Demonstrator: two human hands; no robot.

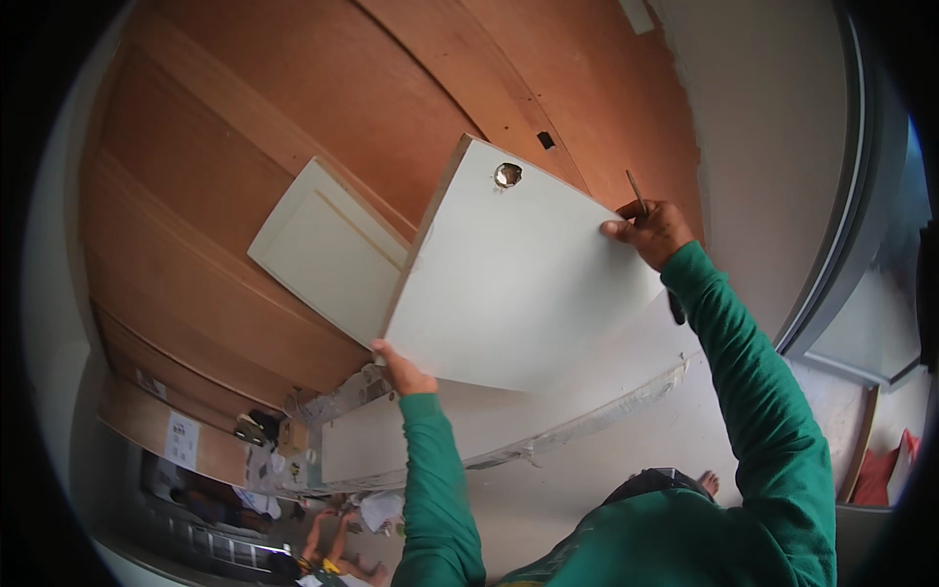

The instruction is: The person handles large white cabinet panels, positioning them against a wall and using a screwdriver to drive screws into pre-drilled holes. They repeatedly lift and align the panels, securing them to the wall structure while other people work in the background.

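Note:
A white board (528, 284) with raw brown edges is held up in front of me, tilted. Near its top corner is a round, rough-edged hole (508, 175). My left hand (403, 372) is closed on the board's lower left corner, with the thumb on the edge. On the upper right edge, my right hand (657, 235) grips the board between thumb and fingers. That hand also holds a slim screwdriver-like tool (637, 188); its thin shaft points up, and a dark handle end shows below the wrist. Behind the board, a second white panel (333, 254) rests against the brown wood.
Brown wooden panelling (225, 88) fills the background. Below the board runs a white ledge (577, 426) with ragged plastic wrap along its edge. At lower left are another person (333, 558), a ladder (220, 548) and clutter. A metal-framed opening (831, 245) and red bag (880, 470) are at right.

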